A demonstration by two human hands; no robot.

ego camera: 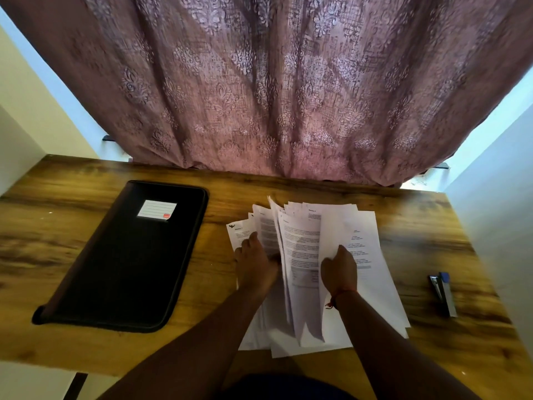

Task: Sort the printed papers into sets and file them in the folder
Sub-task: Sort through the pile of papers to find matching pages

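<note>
1. A big pink-brown curtain [274,82] with a flower pattern hangs in front of you. It fills the top of the view, and its bottom edge reaches the far edge of the bench.
2. Pale walls [26,90] stand on both sides of the curtain, and bright light shows at its edges.
3. Your bench [57,241] is brown wood with dark streaks. It runs from wall to wall.
4. A black folder [127,264] lies flat and zipped shut on the left part of the bench. It has a small white label with a red mark near its top. It lies well apart from the papers.
5. The printed papers [305,255] lie in a loose, fanned pile in the middle of the bench, right in front of you. Some sheets stand up a little.
6. Your left hand [255,261] lies on the left side of the pile, with its fingers flat and pressing the sheets.
7. Your right hand [339,269] grips some sheets in the middle of the pile, with its fingers curled round their edge.
8. A small blue and black stapler [442,293] lies near the right end of the bench, apart from the papers.
</note>
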